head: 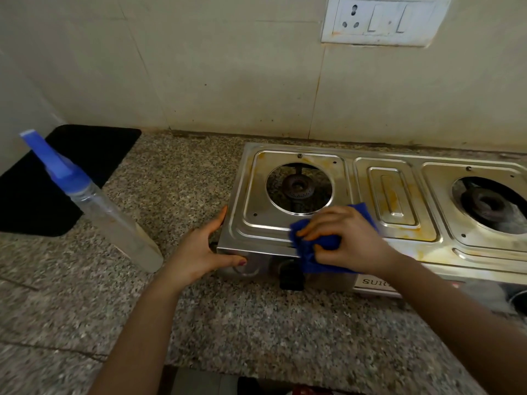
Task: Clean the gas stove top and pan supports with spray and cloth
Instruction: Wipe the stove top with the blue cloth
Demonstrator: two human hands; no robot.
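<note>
Spray bottle [94, 203] stands on bench [256, 323], untouched. My left hand [204, 252] clamps stove [399, 201] corner, steadying it. Right hand [346, 238] bunches blue cloth [313, 252] at front edge: soft, light; steel looks slippery.

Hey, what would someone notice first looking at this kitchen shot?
The right hand presses a bright blue cloth on the front edge of the stained steel stove, while the left hand grips its left corner. A blue-capped spray bottle stands on the granite counter further left.
</note>
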